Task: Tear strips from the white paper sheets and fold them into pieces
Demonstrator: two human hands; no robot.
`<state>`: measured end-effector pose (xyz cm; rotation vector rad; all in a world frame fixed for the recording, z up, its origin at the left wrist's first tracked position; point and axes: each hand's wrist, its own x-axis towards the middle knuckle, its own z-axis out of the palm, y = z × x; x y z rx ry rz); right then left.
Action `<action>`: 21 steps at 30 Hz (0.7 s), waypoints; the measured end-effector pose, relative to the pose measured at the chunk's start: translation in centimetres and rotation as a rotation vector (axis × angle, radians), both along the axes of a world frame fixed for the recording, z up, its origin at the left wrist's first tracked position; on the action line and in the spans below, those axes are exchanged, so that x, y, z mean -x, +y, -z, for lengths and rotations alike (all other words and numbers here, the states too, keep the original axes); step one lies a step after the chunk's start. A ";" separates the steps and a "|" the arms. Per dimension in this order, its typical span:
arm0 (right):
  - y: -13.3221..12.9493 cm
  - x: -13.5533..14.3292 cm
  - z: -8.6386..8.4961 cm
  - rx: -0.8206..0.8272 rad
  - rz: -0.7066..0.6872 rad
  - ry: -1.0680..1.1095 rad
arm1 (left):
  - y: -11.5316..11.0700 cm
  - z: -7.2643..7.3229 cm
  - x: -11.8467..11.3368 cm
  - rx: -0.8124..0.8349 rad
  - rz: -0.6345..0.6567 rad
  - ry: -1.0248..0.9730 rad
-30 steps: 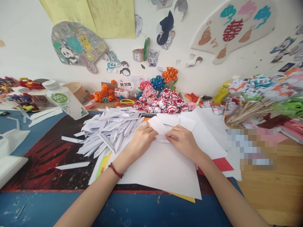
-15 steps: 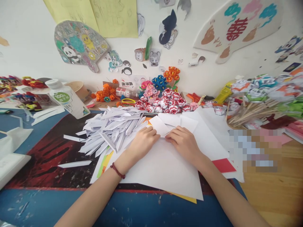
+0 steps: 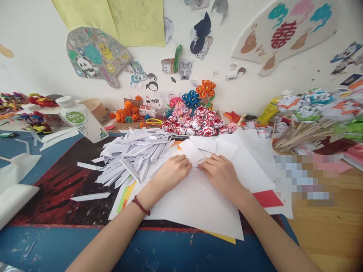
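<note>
Across the blue table [image 3: 141, 247], from the one head-worn view, both hands are drawn in close over a white sheet [image 3: 204, 211], and here's the change: a second ago a broad patch of the small white slip [image 3: 195, 169] showed between the fingertips, and now only a thin edge peeps out. The fingers have curled lower over it, so I'd judge the paper is being pressed down or creased. It sits right between the hands, on the sheet, just this side of some cut paper pieces [image 3: 191, 151]. Left hand [image 3: 175, 170], closed, looks to be gripping one end; right hand [image 3: 218, 172], closed too, on the other, though the thumbs are tucked away and I can't tell how firm the pinch is. Beside the left hand spreads a heap of folded strips [image 3: 136, 155]. Now the containers: a white bottle [image 3: 81, 122], capped, contents hidden by its opaque wall; behind it a brown tub [image 3: 93, 107], its inside out of sight. Further along, a clear bottle [image 3: 153, 112] lies on its side, too small to read for contents.
</note>
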<state>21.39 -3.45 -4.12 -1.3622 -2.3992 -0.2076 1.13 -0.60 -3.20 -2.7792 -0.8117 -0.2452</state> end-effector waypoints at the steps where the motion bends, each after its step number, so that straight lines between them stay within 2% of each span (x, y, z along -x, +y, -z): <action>1: -0.1 0.0 0.0 0.004 0.012 0.003 | 0.0 0.0 0.0 -0.005 0.003 0.008; 6: -0.5 0.2 -0.3 0.039 0.064 0.008 | -0.1 -0.2 0.0 -0.024 -0.004 0.037; 14: -1.1 0.6 -1.1 0.079 0.033 -0.032 | -0.4 -0.5 0.3 0.006 -0.028 0.024; 21: -1.1 1.1 -0.8 0.059 0.043 -0.091 | -0.7 -0.4 0.1 0.048 -0.067 0.009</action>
